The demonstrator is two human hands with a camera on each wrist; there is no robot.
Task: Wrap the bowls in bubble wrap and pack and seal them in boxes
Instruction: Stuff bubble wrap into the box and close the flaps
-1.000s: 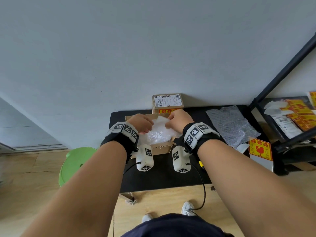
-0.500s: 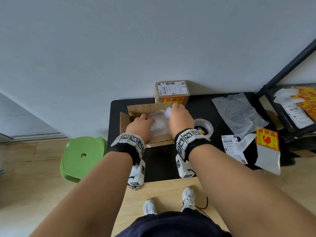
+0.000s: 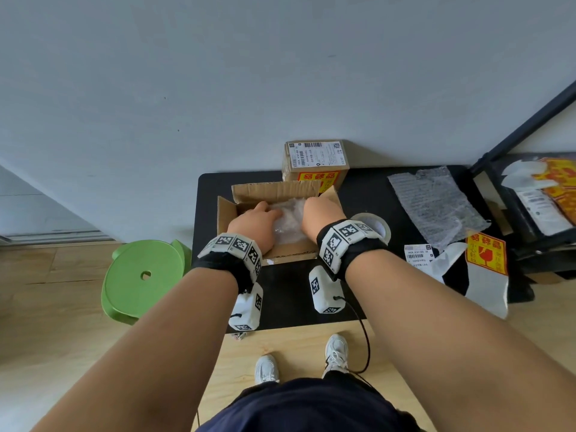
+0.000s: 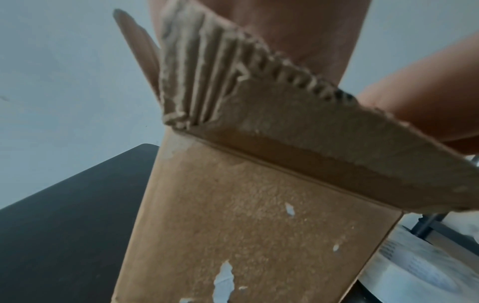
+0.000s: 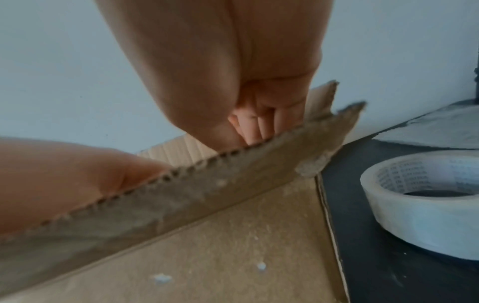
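An open cardboard box (image 3: 277, 190) stands on the black table (image 3: 280, 294), and a bowl wrapped in bubble wrap (image 3: 288, 219) sits inside it. My left hand (image 3: 255, 219) grips the bundle's left side with fingers curled over it. My right hand (image 3: 321, 210) grips its right side, fingers pointing down into the box. The left wrist view shows the box's near wall (image 4: 246, 225) and torn flap, which hide my fingers. In the right wrist view my right fingers (image 5: 259, 123) curl down behind the flap of the box (image 5: 233, 235).
A tape roll (image 3: 378, 227) lies just right of the box. A sealed labelled box (image 3: 314, 160) stands behind it at the wall. A loose bubble wrap sheet (image 3: 433, 204), a shipping label (image 3: 417, 255) and a fragile sticker (image 3: 486, 257) lie right. A green stool (image 3: 143, 275) is left.
Both hands have gone down with the wrapped bundle, from above the box rim to inside the box. The view has tilted down.
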